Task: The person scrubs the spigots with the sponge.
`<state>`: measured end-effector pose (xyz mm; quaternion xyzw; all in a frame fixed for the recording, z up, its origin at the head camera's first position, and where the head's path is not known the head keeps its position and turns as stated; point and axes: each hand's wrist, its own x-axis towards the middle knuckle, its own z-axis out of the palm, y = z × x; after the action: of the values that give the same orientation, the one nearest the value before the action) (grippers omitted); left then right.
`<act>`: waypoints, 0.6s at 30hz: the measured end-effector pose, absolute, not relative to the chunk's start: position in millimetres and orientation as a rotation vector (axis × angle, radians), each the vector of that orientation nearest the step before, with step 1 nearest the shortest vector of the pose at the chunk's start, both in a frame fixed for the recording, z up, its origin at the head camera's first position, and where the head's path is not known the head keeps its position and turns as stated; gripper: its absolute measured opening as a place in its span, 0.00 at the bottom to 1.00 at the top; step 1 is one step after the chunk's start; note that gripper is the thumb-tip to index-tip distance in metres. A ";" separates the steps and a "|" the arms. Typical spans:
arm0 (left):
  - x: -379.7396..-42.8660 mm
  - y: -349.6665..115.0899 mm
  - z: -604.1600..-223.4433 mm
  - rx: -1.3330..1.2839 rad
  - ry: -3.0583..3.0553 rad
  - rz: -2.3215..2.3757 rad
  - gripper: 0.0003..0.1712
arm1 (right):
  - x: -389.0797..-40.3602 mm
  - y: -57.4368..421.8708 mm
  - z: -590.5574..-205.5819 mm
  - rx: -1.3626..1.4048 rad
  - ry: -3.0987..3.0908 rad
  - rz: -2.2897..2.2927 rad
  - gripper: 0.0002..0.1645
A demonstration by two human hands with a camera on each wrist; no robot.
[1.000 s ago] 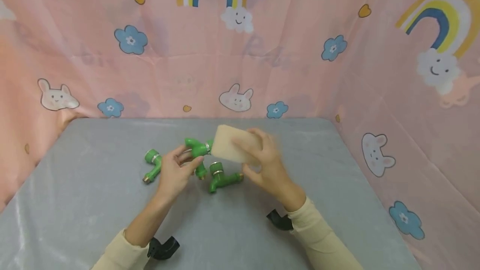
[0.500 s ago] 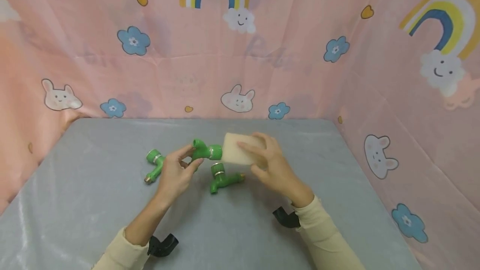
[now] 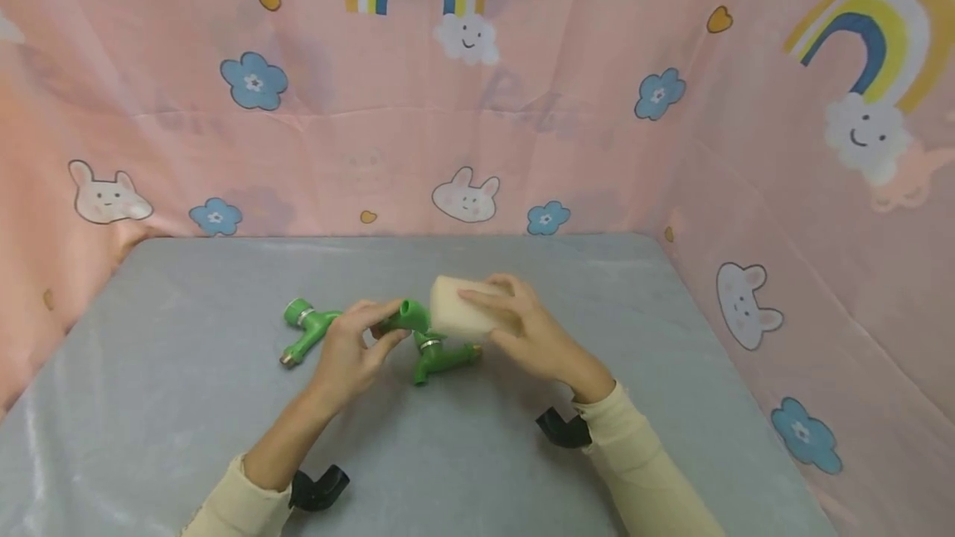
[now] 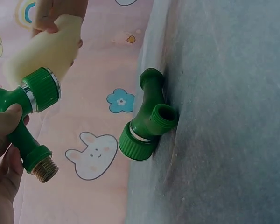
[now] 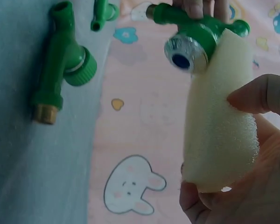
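My left hand grips a green plastic tap by its body, above the table. The tap's ribbed knob and brass threaded end show in the left wrist view. With thumb and fingers, my right hand holds a thick cream sponge. In the right wrist view, the sponge's edge is right against the tap's knob, whose silvery end face shows. Two more green taps lie on the table: one just below the hands, the other left of my left hand.
A grey cloth covers the table. Pink printed curtain hangs behind it and along the right side. Black curved pieces stick out by both sleeves at the wrists.
The tap in my left hand has turned, so its spout opening now points toward the head camera. The sponge has swung away to the right and come back down against the tap's knob.
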<state>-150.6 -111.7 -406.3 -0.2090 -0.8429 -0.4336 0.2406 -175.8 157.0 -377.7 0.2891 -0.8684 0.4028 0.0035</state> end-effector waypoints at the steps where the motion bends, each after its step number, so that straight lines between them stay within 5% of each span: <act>1: -150.7 -112.4 -406.3 -0.572 -2.313 -1.196 0.24 | -177.8 159.9 -377.7 0.908 -2.738 1.276 0.36; 10: -156.6 -119.7 -403.7 -0.330 -2.439 -1.705 0.25 | -180.4 161.0 -374.3 0.887 -2.618 1.221 0.40; 18: -158.7 -122.5 -395.9 0.067 -2.424 -2.223 0.34 | -168.3 128.3 -388.8 1.065 -2.330 0.716 0.40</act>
<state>-158.7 -122.5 -395.9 0.0204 -0.7348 -0.6739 -0.0742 -168.3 128.3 -388.8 0.3890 -0.8505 0.2615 0.2385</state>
